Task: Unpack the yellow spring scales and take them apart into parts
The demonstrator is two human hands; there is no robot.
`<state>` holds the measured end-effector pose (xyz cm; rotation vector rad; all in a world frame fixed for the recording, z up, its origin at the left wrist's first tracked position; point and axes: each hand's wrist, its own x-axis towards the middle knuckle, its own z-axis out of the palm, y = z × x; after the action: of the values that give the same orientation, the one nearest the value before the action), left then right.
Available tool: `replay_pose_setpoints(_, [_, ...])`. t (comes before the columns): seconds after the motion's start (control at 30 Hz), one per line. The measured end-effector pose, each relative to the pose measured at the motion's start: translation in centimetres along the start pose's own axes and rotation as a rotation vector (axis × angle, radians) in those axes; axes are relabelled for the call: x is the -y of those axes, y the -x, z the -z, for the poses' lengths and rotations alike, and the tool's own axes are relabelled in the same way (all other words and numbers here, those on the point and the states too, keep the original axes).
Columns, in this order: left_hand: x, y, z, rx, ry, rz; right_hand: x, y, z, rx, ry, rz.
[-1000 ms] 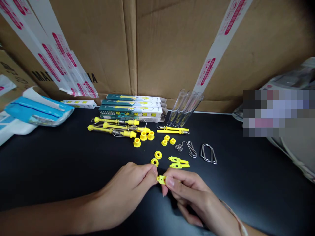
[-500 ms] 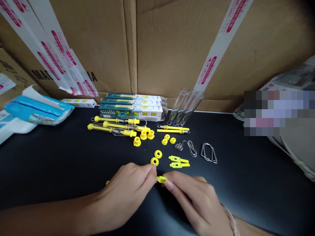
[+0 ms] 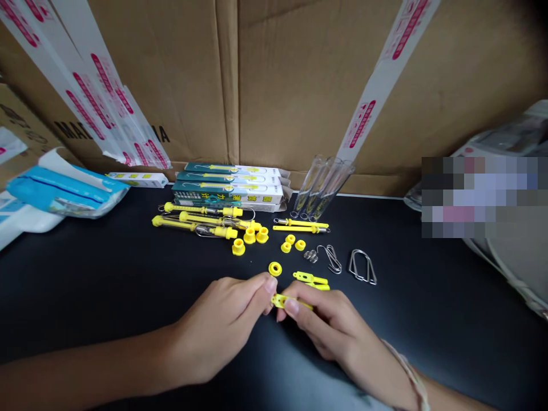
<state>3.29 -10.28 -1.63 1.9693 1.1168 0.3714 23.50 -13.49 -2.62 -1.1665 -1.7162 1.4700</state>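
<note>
My right hand [image 3: 329, 325] is closed, thumb and forefinger pinching a flat yellow spring-scale connector [image 3: 279, 301] with holes in its end. My left hand [image 3: 233, 314] is closed right beside it, its thumb and fingertips meeting the connector's holed end. What the left hand grips is covered by its fingers; a yellow rod end stuck out behind it a moment ago. Just beyond my fingertips lies a yellow ring cap [image 3: 275, 269]. Two more yellow connectors [image 3: 305, 277] lie behind my right hand, one partly covered.
Behind are assembled spring scales [image 3: 194, 226], yellow collars [image 3: 238, 246], small yellow caps [image 3: 300, 245], spring rods [image 3: 299, 228], small coils [image 3: 311, 256], S-hooks [image 3: 331, 260], wire loops [image 3: 362, 266], clear tubes [image 3: 325, 185] and stacked boxes [image 3: 231, 185]. A cardboard box [image 3: 278, 85] rises at the back.
Both hands have moved slightly up and closer together. The right hand has turned, showing the connector's flat, holed face. My left hand now covers one ring cap, and the yellow end behind it is hidden.
</note>
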Motion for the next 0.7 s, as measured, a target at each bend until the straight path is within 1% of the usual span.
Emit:
replay_pose_setpoints(0.07, [0.1, 0.1, 0.1, 0.011, 0.031, -0.068, 0.2, 0.0, 0.1, 0.066, -0.276, -0.182])
replay_pose_setpoints(0.1, [0.1, 0.2, 0.1, 0.013, 0.010, -0.110, 0.2, 0.0, 0.1, 0.098, -0.394, -0.248])
replay_pose_setpoints(0.17, [0.2, 0.4, 0.0, -0.020, -0.120, -0.212, 0.2, 0.0, 0.2, 0.130, -0.545, -0.316])
replay_pose_setpoints(0.23, [0.2, 0.5, -0.2, -0.101, -0.305, -0.320, 0.0, -0.1, 0.2, 0.136, -0.590, -0.328])
replay_pose_setpoints(0.3, [0.2, 0.4, -0.3, -0.191, -0.450, -0.418, 0.0, -0.1, 0.3, 0.144, -0.582, -0.317])
replay_pose_setpoints(0.4, [0.3, 0.2, -0.5, -0.269, -0.541, -0.509, -0.1, -0.2, 0.3, 0.159, -0.549, -0.290])
replay_pose_setpoints(0.5, [0.6, 0.0, -0.6, -0.289, -0.525, -0.523, -0.1, -0.1, 0.0, 0.127, -0.507, -0.268])
replay_pose_setpoints(0.57, [0.7, 0.1, -0.6, -0.268, -0.469, -0.492, -0.1, 0.0, -0.2, 0.082, -0.456, -0.243])
replay_pose_setpoints(0.63, [0.7, 0.3, -0.6, -0.213, -0.389, -0.430, -0.2, 0.1, -0.5, 0.035, -0.377, -0.217])
replay_pose_setpoints(0.7, [0.6, 0.4, -0.4, -0.145, -0.277, -0.339, -0.2, 0.2, -0.7, -0.006, -0.286, -0.202])
